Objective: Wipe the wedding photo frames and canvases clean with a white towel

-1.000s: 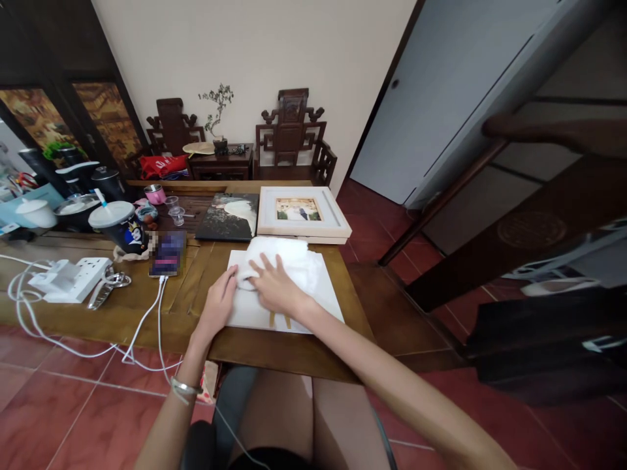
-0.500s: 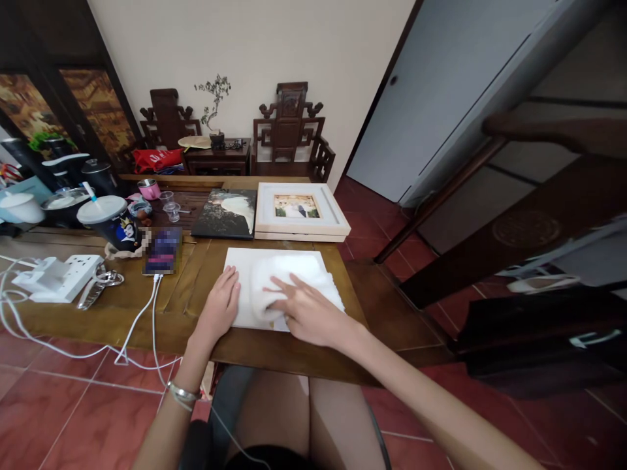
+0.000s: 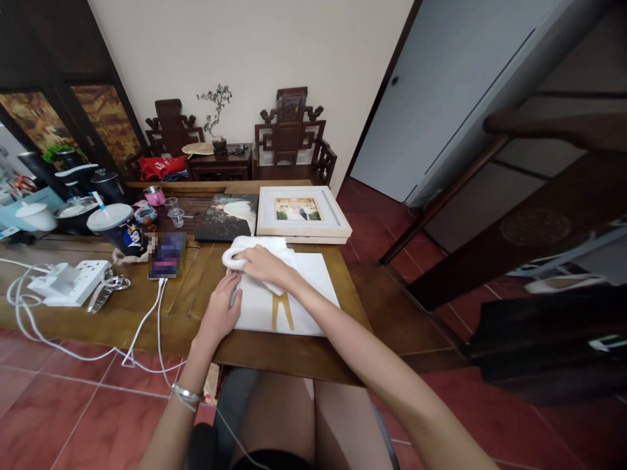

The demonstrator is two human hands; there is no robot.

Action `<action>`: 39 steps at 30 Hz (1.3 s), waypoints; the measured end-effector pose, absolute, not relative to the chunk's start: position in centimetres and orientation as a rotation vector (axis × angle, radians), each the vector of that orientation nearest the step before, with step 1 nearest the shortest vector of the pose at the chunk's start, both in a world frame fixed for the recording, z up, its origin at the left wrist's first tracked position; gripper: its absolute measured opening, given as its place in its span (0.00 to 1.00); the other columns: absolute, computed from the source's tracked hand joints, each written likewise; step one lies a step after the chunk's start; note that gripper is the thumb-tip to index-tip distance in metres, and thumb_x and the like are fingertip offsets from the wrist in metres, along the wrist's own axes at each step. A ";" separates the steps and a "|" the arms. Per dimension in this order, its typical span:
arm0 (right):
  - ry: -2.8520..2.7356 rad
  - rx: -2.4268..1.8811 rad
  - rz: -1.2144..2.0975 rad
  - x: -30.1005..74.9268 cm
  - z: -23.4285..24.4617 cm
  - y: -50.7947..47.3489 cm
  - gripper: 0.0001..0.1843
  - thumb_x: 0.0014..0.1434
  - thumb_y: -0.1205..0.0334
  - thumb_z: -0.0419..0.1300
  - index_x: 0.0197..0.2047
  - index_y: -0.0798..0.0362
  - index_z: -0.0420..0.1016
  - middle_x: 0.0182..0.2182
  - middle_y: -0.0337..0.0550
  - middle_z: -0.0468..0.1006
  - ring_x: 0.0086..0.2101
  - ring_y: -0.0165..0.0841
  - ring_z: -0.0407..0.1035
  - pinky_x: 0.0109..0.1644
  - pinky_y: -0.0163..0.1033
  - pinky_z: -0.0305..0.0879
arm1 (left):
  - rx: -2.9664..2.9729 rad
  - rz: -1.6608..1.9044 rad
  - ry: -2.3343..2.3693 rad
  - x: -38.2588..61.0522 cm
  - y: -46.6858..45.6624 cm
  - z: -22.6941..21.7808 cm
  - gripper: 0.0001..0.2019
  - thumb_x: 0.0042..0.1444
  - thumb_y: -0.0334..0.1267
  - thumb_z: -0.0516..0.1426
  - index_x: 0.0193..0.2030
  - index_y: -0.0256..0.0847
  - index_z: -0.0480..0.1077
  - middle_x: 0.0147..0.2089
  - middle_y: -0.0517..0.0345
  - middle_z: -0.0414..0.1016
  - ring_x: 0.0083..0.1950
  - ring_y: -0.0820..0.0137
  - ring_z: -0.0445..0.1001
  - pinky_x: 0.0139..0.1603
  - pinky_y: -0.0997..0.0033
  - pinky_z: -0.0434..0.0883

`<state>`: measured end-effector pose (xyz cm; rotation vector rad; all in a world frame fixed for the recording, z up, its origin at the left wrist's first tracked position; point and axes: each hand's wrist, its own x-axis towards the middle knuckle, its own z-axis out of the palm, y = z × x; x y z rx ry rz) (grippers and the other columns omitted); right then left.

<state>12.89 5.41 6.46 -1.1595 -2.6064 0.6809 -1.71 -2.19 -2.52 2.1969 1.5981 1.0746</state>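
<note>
A white panel (image 3: 313, 307) with a yellow-gold mark (image 3: 282, 312) lies flat on the wooden table. My right hand (image 3: 264, 263) presses a folded white cloth (image 3: 267, 248) against its upper left part, the fingers partly tucked into the fold. My left hand (image 3: 224, 305) rests along the panel's left edge, fingers stretched out and thumb apart, close beside the cloth. The cloth and my right forearm hide part of the panel's surface.
Behind the panel lie a dark picture (image 3: 228, 219) and a pale framed photo (image 3: 304, 212). Left of it are a phone (image 3: 167, 256) on a white cable, a lidded cup (image 3: 117, 228), a power strip (image 3: 73, 284) and a clear-and-metal item (image 3: 102, 294).
My right hand has slid the cloth left and away from me over the panel, uncovering its right side and the yellow-gold mark. My left hand stays at the left edge.
</note>
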 end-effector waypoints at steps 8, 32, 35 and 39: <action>-2.406 -1.373 0.567 23.4 4.7 5.7 0.28 0.50 0.74 0.47 0.51 0.55 0.77 0.52 0.43 0.76 0.53 0.44 0.67 0.58 0.42 0.58 | 2.173 1.107 1.604 -1.8 -2.0 -3.2 0.17 0.61 0.35 0.49 0.54 0.33 0.69 0.61 0.39 0.68 0.65 0.59 0.64 0.66 0.51 0.60; -2.460 -1.210 0.561 26.9 3.2 4.3 0.28 0.51 0.76 0.46 0.49 0.51 0.78 0.45 0.38 0.81 0.46 0.38 0.74 0.69 0.52 0.41 | 2.166 1.068 1.596 -1.9 -2.2 -2.9 0.17 0.62 0.36 0.48 0.55 0.33 0.68 0.62 0.39 0.66 0.67 0.60 0.61 0.68 0.52 0.58; -2.467 -1.182 0.548 26.6 3.2 3.5 0.29 0.49 0.77 0.46 0.49 0.53 0.77 0.47 0.40 0.80 0.54 0.39 0.68 0.69 0.54 0.42 | 2.155 1.070 1.595 -1.9 -2.2 -2.8 0.18 0.62 0.36 0.48 0.54 0.33 0.68 0.62 0.38 0.66 0.67 0.59 0.61 0.68 0.51 0.57; -2.545 -1.130 0.622 27.3 3.9 -1.5 0.31 0.45 0.79 0.45 0.48 0.53 0.76 0.52 0.44 0.76 0.63 0.41 0.54 0.67 0.57 0.46 | 2.159 1.073 1.598 -1.7 -2.3 -2.8 0.17 0.62 0.36 0.48 0.55 0.34 0.68 0.62 0.40 0.66 0.67 0.60 0.61 0.67 0.51 0.58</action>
